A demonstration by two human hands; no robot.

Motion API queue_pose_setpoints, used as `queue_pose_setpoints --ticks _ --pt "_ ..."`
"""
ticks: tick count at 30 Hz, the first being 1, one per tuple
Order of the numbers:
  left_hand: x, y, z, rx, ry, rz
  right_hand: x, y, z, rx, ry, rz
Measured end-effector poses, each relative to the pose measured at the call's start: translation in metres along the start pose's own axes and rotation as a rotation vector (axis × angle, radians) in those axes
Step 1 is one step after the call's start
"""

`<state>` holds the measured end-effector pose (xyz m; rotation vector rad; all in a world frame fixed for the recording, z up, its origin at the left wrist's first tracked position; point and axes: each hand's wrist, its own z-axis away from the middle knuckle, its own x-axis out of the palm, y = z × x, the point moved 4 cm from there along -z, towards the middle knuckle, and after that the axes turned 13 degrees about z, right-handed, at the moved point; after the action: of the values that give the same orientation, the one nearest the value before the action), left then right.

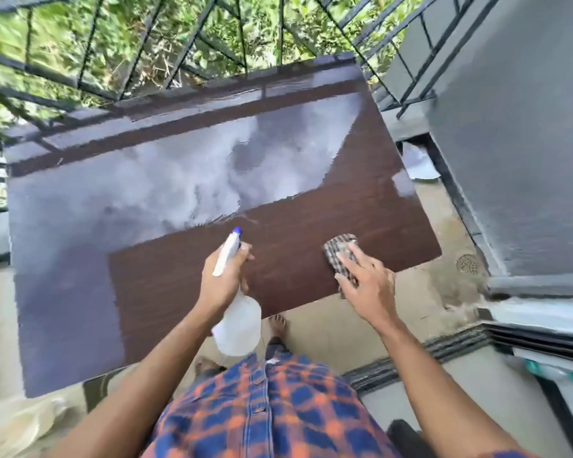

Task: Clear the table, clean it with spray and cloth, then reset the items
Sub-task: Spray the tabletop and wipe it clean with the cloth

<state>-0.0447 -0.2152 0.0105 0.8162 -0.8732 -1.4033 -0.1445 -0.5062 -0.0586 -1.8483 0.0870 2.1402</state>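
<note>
Your left hand (224,279) grips the sprayer (234,300) over the table's (186,292) near edge, nozzle aimed across the top, while your right hand (366,285) lies open, fingers spread flat on the cloth (339,251) at the table's near right corner. A railing (90,81) with foliage runs behind the table, a grey wall (516,133) stands to its right, and a floor drain (467,263) sits between them. The sprayer's body is partly hidden by your wrist, and something pale (419,161) past the table's right edge is too blurred to identify.

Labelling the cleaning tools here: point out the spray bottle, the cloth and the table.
spray bottle (237,328), head view, translucent body.
cloth (336,247), head view, checked top end.
table (311,252), head view, bare brown top.
</note>
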Motion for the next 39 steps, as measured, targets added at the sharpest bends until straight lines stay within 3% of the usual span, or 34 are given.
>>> queue_pose_setpoints --ticks 4,7,14,16,23,28,30,32,39 --pt "0.028 0.011 -0.015 -0.025 -0.049 0.005 -0.010 0.060 -0.027 0.276 0.069 -0.098" --pt "0.034 0.019 -0.027 -0.018 -0.032 -0.011 -0.014 0.079 -0.054 0.378 0.109 -0.152" --pt "-0.003 0.037 -0.038 0.014 0.095 0.024 -0.021 0.008 -0.137 0.546 0.093 -0.203" --pt "-0.023 0.038 -0.041 0.018 0.154 0.025 -0.020 -0.047 -0.154 0.434 0.049 -0.175" --pt "-0.073 0.037 -0.028 0.029 0.283 0.046 0.019 -0.233 -0.096 -0.350 -0.105 -0.112" --pt "-0.091 0.030 -0.012 0.034 0.309 0.046 0.032 -0.221 -0.023 -0.614 -0.090 -0.157" --pt "-0.097 0.023 -0.006 0.027 0.311 0.043 0.032 -0.194 -0.012 -0.639 -0.081 -0.124" --pt "-0.100 0.017 -0.001 0.006 0.302 0.036 0.028 -0.162 -0.020 -0.531 -0.049 -0.093" --pt "-0.100 0.005 0.012 -0.030 0.245 0.034 0.001 -0.010 -0.060 0.342 0.099 -0.169"
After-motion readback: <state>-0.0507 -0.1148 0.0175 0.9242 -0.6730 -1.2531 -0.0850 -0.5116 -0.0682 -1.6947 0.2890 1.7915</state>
